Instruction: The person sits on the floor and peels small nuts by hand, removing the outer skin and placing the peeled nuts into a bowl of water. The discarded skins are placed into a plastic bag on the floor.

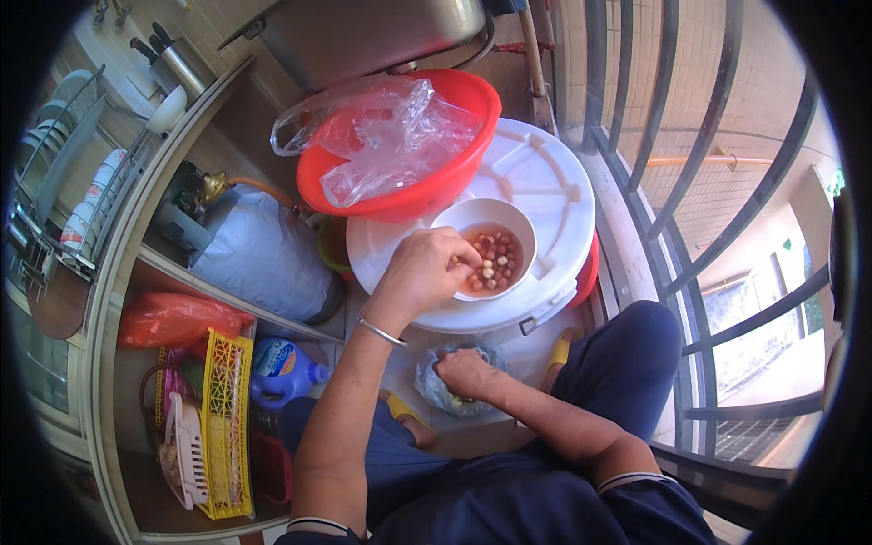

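Observation:
A white bowl (524, 231) on a white plastic lid holds reddish liquid with many brown-red nuts or seeds (496, 255), a few of them pale. My left hand (430, 268), a metal bangle on its wrist, reaches over the bowl's left rim. Its fingers are bent at the edge of the liquid, and whatever lies between them is hidden. Lower down, my right hand (466, 373) is over a thin plastic bag (436, 392) on the floor between my feet. Those fingers are curled, and I cannot see whether they pinch anything. Greenish contents show faintly in the bag.
Behind the bowl, a red plastic basin (436, 194) with clear plastic bags (402, 136) rests on the round white lid (545, 170). At left stand a covered gas cylinder (262, 252), a blue detergent bottle (283, 375) and a yellow basket (228, 422). Metal bars (715, 102) line the right.

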`<state>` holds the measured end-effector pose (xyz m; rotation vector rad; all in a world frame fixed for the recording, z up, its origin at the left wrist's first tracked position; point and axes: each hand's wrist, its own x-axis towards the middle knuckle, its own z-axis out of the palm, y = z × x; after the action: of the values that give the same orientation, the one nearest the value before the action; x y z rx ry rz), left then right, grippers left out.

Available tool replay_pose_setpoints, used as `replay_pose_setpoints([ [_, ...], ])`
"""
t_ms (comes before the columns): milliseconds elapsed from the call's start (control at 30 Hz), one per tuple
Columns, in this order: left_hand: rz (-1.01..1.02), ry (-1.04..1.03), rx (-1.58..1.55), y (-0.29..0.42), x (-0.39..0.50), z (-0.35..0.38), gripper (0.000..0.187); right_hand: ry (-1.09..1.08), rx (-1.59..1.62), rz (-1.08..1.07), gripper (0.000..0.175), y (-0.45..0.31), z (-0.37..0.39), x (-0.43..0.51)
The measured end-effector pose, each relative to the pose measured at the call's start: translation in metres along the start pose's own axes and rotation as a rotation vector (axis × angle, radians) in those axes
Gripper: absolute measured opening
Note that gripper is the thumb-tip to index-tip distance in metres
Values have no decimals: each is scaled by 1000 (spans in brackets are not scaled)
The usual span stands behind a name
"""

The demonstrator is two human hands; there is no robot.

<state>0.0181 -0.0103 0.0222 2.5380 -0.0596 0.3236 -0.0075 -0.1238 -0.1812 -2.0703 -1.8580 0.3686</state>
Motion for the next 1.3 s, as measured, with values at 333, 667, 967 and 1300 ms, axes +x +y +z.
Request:
replay_pose_setpoints([
  [333,-179,-351,257,7,17,5,16,32,-1,-27,13,-3,0,0],
  [667,-238,-61,-509,0,-11,-16,16,2,-21,-37,14,-4,-6,-1],
  [967,-466,179,-1324,-21,-129,0,26,-27,48,18,12,3,4,-1],
  [1300,-628,389,-1438,-54,-195,60,24,37,1113,338,14,-15,-46,-10],
])
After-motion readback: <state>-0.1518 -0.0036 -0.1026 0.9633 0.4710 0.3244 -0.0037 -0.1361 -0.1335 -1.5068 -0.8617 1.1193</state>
